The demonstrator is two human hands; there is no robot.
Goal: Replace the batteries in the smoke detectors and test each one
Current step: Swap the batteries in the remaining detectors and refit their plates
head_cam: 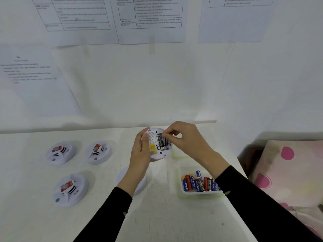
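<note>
White plastic on the open smoke detector (158, 151), smooth with a soft sheen, and a yellow paper-like label on its back. The batteries in its bay (162, 140) look dark and glossy. Three more detectors (61, 152) (98, 151) (70, 189) show the same pale, smooth plastic. The tray (183, 191) is translucent plastic, holding shiny foil-wrapped batteries (199, 183) in blue and red. The tabletop (166, 215) is white, matt, scuffed and speckled. Matt printed paper sheets (150, 20) hang on the wall. Black sleeves (262, 206) look like soft matt cloth; a spotted pink fabric (288, 168) lies at right.
</note>
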